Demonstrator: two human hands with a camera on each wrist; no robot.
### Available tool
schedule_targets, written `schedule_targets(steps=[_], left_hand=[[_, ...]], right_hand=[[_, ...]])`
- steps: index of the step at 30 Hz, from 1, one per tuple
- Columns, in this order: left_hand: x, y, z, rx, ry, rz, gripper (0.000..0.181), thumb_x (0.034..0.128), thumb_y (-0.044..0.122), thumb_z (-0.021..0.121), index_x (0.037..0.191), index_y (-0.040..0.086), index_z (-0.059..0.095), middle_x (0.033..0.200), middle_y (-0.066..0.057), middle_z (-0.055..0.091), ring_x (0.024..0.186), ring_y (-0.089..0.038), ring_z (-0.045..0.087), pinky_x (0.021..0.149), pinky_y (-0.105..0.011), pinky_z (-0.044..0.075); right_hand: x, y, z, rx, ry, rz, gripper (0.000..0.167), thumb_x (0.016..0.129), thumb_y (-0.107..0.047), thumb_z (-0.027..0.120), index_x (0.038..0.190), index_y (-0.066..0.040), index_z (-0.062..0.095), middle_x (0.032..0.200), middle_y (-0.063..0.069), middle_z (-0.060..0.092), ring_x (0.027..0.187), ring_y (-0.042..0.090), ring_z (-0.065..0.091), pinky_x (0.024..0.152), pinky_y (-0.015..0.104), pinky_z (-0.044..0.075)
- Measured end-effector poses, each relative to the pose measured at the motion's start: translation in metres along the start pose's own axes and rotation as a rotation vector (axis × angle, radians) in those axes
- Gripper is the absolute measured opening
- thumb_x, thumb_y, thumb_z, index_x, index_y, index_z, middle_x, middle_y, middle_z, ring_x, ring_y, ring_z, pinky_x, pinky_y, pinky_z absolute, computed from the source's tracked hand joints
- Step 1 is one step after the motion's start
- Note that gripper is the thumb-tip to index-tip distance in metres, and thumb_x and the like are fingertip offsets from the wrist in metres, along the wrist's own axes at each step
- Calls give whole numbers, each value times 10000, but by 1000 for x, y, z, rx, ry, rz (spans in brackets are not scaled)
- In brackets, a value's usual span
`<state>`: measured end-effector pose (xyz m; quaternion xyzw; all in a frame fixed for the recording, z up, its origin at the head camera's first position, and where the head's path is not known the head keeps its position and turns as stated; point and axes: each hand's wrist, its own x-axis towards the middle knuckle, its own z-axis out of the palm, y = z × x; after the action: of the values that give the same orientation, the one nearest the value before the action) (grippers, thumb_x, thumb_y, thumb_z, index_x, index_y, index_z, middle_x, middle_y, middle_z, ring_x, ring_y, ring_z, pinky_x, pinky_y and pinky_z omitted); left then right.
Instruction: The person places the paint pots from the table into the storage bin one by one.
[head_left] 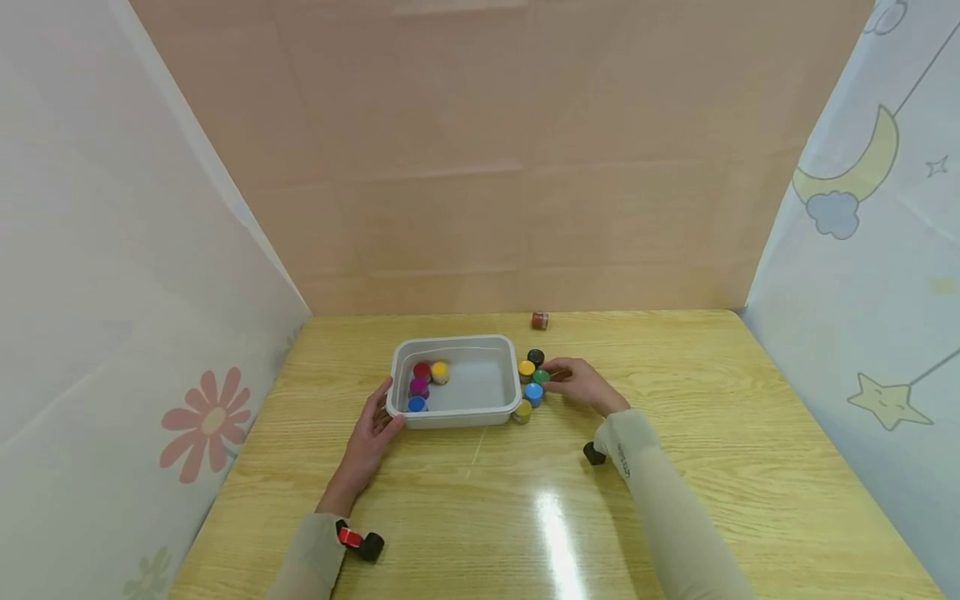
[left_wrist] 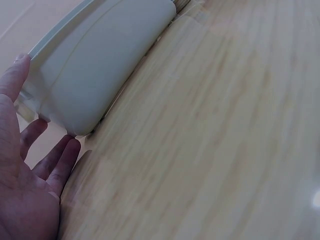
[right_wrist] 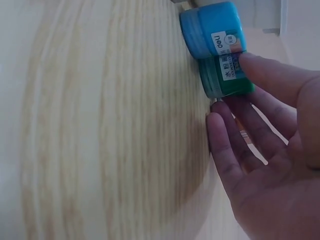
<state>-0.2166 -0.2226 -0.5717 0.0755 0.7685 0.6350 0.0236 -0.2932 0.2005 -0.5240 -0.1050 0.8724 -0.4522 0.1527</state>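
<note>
Hands touch white tray (left) and pinch green jar (right)

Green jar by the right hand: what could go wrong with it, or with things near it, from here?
The light-blue jar stands right against the green jar, so moving one might knock the other. The thumb of the right hand is near where they meet, so it could snag both. If the left hand pushed the tray, it might bump the ochre jar close beside it.
</note>
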Motion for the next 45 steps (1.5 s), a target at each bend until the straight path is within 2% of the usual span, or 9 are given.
schedule_targets(steps=[8, 15, 21, 27, 34, 41, 45], left_hand=[[-1, 1, 1, -5, -1, 0, 694, 1049, 290, 631, 1635, 369, 268, 1693, -102, 294, 1486, -357, 405, 1016, -90, 415], [-1, 1, 2, -4, 1, 18, 697, 1051, 247, 629, 1643, 329, 268, 1685, -129, 307, 1474, -365, 414, 1016, -96, 423], [-1, 2, 2, -11, 9, 26, 702, 1043, 228, 643, 1639, 320, 283, 1679, -131, 321, 1469, -363, 421, 1017, -100, 431], [0, 2, 1, -8, 7, 23, 701, 1046, 244, 638, 1641, 324, 277, 1691, -117, 298, 1490, -356, 397, 1022, -92, 419], [-1, 3, 2, 0, 9, 20, 696, 1047, 246, 636, 1641, 318, 279, 1685, -132, 310, 1485, -368, 409, 1020, -89, 417], [-1, 4, 1, 5, 14, 13, 692, 1043, 260, 642, 1634, 336, 289, 1679, -126, 324, 1480, -366, 421, 1015, -90, 421], [-1, 4, 1, 6, 13, 9, 695, 1041, 275, 645, 1632, 350, 287, 1687, -113, 309, 1489, -362, 410, 1016, -85, 416]], right_hand=[[-1, 3, 0, 0, 26, -10, 405, 1004, -240, 703, 1352, -43, 642, 1303, 156, 662, 1206, 337, 597, 1041, 542, 491], [-3, 6, -2, 19, 53, 2, 410, 1020, -286, 680, 1357, -58, 626, 1349, 163, 636, 1232, 363, 617, 1020, 511, 534], [-4, 9, -4, 68, 78, 2, 395, 1031, -294, 664, 1349, -66, 612, 1347, 176, 611, 1226, 373, 640, 973, 462, 570], [-7, 6, -5, 128, 97, 10, 425, 1039, -321, 648, 1363, -55, 576, 1399, 187, 569, 1275, 402, 608, 1004, 462, 554], [-4, 7, -4, 171, 152, -13, 427, 1036, -320, 653, 1355, -48, 571, 1365, 183, 575, 1218, 366, 628, 963, 441, 561], [-3, 6, -5, 216, 182, -26, 495, 1043, -361, 635, 1406, -37, 543, 1414, 196, 560, 1299, 376, 569, 1079, 514, 492], [-4, 4, -5, 231, 186, -20, 533, 1041, -399, 629, 1424, -43, 528, 1396, 193, 564, 1304, 381, 560, 1093, 532, 476]])
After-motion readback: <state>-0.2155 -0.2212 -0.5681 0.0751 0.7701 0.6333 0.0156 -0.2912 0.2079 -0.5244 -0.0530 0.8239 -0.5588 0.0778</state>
